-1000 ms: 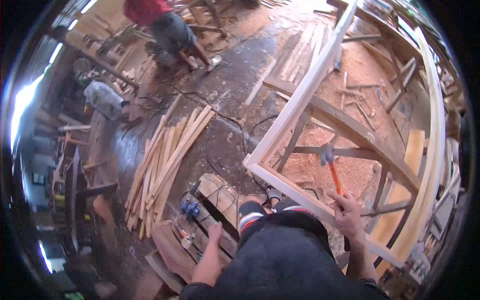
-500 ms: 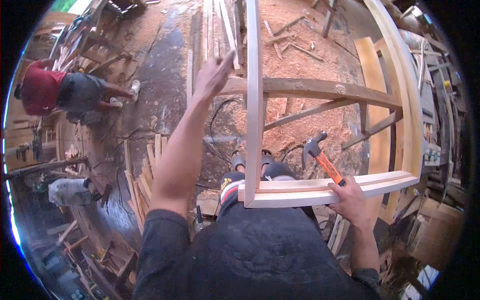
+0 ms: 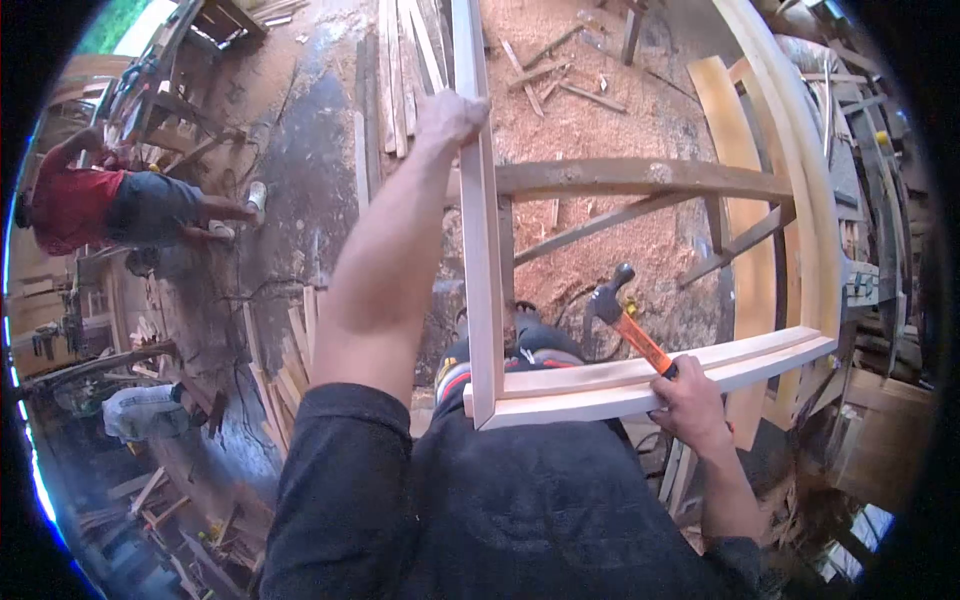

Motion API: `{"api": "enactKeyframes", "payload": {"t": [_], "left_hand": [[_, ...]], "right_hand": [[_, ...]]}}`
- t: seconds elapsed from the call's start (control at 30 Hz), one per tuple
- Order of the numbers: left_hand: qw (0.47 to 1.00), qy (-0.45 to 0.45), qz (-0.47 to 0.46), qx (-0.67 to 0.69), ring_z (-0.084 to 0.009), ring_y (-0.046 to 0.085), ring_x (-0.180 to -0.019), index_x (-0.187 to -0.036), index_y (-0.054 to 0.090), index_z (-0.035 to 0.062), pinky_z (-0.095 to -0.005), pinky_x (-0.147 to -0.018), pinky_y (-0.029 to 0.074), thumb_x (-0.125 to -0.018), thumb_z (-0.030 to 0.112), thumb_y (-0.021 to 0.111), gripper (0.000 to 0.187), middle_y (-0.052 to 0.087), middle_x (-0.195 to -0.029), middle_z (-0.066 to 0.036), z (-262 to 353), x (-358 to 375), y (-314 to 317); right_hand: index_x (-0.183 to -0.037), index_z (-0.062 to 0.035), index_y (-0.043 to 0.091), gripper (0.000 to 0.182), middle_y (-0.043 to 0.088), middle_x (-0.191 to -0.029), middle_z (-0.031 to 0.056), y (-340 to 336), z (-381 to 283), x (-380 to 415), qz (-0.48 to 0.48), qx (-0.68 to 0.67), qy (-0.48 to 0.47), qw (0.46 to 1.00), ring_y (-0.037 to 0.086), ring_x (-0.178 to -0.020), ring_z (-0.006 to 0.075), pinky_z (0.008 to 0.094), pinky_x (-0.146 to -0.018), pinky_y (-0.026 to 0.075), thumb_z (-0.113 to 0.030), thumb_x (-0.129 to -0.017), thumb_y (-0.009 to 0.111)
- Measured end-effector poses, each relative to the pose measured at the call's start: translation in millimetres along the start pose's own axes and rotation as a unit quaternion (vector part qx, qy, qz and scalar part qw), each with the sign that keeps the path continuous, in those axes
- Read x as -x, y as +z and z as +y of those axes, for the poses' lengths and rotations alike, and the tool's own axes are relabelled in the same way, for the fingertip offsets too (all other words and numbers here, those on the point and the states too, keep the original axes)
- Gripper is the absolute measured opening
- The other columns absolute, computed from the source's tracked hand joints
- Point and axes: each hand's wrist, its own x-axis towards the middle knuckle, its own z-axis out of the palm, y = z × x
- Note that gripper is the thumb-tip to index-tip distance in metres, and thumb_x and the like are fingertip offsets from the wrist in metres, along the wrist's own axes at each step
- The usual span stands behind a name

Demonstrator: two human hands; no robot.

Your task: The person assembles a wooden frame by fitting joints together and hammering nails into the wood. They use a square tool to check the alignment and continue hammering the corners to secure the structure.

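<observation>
Fingers [image 3: 455, 108] of our left hand [image 3: 448, 115] wrapped round the frame's [image 3: 483, 280] long rail, right hand [image 3: 690, 405] clamped on the hammer [image 3: 628, 325] against the near rail over our knees; one-handed grip could slip and rack that corner joint

The floor [image 3: 320, 180] is dark and bare down the middle, with a thick spread of sawdust [image 3: 590, 110] to its right. Loose wooden slats [image 3: 290, 350] lie in a heap near the person's feet, longer boards [image 3: 400, 60] lie side by side farther off, and short offcuts [image 3: 560, 75] are scattered on the sawdust. A black cable [image 3: 440, 225] trails across the dark patch.
</observation>
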Motion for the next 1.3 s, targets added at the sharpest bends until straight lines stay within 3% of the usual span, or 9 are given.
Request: {"api": "enactKeyframes", "payload": {"t": [0.3,0.4,0.47,0.57,0.77,1.0,1.13,1.17,1.3], "left_hand": [[0.983,-0.04,0.134,0.12,-0.0404,0.065,-0.102,-0.097,0.071,-0.0008,-0.0487,-0.091,0.048,-0.088,0.068,0.044,0.074,0.068,-0.103,-0.026,-12,18,25],[0.962,0.004,-0.035,0.271,-0.0368,0.065,-0.093,-0.102,0.07,-0.0005,-0.0461,-0.085,0.048,-0.093,0.06,0.047,0.065,0.069,-0.099,-0.023,-63,24,11],[0.966,0.062,0.066,0.242,-0.0304,0.063,-0.078,-0.098,0.07,-0.0006,-0.0422,-0.076,0.047,-0.095,0.045,0.055,0.048,0.068,-0.087,-0.02,-118,50,13],[0.922,-0.01,0.047,0.385,-0.0111,0.059,-0.073,-0.101,0.071,0.0,-0.0285,-0.064,0.047,-0.095,0.025,0.061,0.028,0.065,-0.079,-0.003,-228,76,-7],[0.886,-0.124,0.102,0.435,-0.0109,0.051,-0.061,-0.089,0.064,0.0038,-0.029,-0.051,0.04,-0.094,0.028,0.059,0.025,0.055,-0.072,0.001,-426,68,-68],[0.861,-0.154,0.07,0.48,-0.0088,0.036,-0.044,-0.082,0.052,0.0147,-0.0245,-0.036,0.025,-0.097,0.038,0.055,0.028,0.043,-0.066,0.004,-383,-38,-149],[0.869,-0.051,0.009,0.492,-0.0061,0.033,-0.045,-0.096,0.053,0.0118,-0.0218,-0.036,0.025,-0.098,0.042,0.054,0.03,0.045,-0.072,0.004,-307,-144,-157],[0.871,-0.027,-0.023,0.491,-0.0056,0.032,-0.046,-0.101,0.053,0.0103,-0.0211,-0.036,0.025,-0.098,0.043,0.054,0.033,0.047,-0.076,0.002,-291,-171,-156],[0.903,0.008,-0.037,0.428,-0.0057,0.032,-0.048,-0.116,0.052,0.0055,-0.0183,-0.036,0.025,-0.091,0.057,0.058,0.057,0.046,-0.092,-0.004,-171,-232,-163]], "right_hand": [[-0.09,-0.0133,0.07,0.042,0.053,-0.095,0.0135,10,-14,5,0.115,0.003,0.028,0.993,0.057,-0.093,0.0346,0.0468,-0.078,0.049,-0.03,-0.055,0.086],[-0.1,-0.0149,0.072,0.059,0.055,-0.098,0.0139,1,-33,15,0.131,0.021,0.057,0.99,0.058,-0.09,0.0325,0.0429,-0.076,0.05,-0.043,-0.051,0.089],[-0.108,-0.0112,0.071,0.069,0.055,-0.099,0.0154,5,-58,19,0.186,-0.049,0.122,0.974,0.058,-0.091,0.034,0.0438,-0.078,0.05,-0.047,-0.053,0.089],[-0.113,-0.0067,0.069,0.067,0.054,-0.104,0.0171,32,-101,31,0.286,-0.121,0.229,0.923,0.058,-0.095,0.0357,0.0437,-0.081,0.051,-0.044,-0.06,0.089],[-0.117,0.0011,0.066,0.065,0.066,-0.097,0.0124,87,-225,24,0.492,-0.275,0.41,0.717,0.062,-0.09,0.0252,0.0377,-0.085,0.05,-0.039,-0.07,0.087],[-0.129,0.0075,0.055,0.072,0.062,-0.101,0.0067,137,-293,-9,0.529,-0.553,0.488,0.42,0.057,-0.091,0.0116,0.0284,-0.076,0.05,-0.021,-0.072,0.087],[-0.119,0.0071,0.056,0.063,0.063,-0.101,0.0086,152,-320,-32,0.451,-0.654,0.467,0.388,0.06,-0.089,0.013,0.0271,-0.077,0.052,-0.024,-0.074,0.087],[-0.111,0.004,0.059,0.058,0.066,-0.099,0.0102,180,-325,-42,0.438,-0.611,0.484,0.449,0.063,-0.088,0.0174,0.0302,-0.078,0.053,-0.03,-0.073,0.088],[-0.104,0.0032,0.063,0.058,0.066,-0.095,0.0088,162,-350,-72,0.453,-0.692,0.45,0.337,0.063,-0.087,0.021,0.0335,-0.076,0.054,-0.036,-0.07,0.089]]}}
